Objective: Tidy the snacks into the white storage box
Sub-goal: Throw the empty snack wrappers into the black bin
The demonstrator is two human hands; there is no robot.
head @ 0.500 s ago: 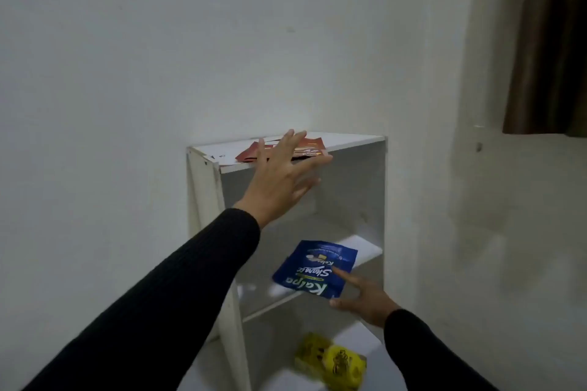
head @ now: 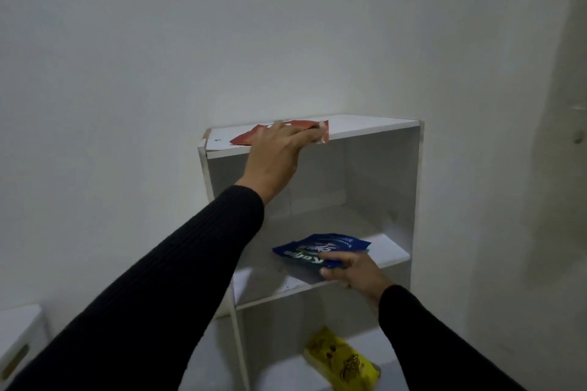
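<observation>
White shelf unit against wall, three levels visible; corner of white storage box at lower left, well apart from snacks. Left hand on top board, fingers curled over red packet, gripping it. Right hand pinches blue packet over middle shelf. Yellow packet lies on bottom level

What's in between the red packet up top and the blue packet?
Just a bare shelf space in the white shelf unit; the head view shows nothing between the red packet and the blue packet.
</observation>
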